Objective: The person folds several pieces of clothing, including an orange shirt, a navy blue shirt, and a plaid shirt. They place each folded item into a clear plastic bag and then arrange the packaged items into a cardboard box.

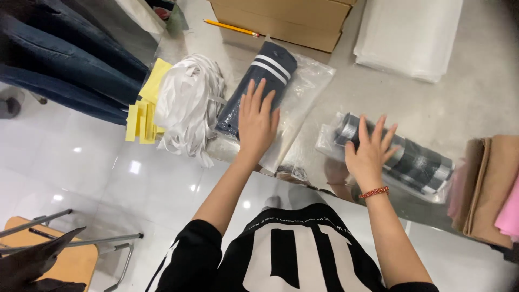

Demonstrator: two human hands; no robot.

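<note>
beside left hand [257, 121] (flat): ribbons [188, 103]

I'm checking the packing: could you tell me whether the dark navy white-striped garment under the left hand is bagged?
Not bagged: the navy garment lies rolled atop its clear plastic bag, left hand pressing it.

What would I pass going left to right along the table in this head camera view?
Yellow paper strips → white ribbon bundle → navy striped garment under the left hand → bagged dark roll under the right hand → tan folded fabric.
</note>
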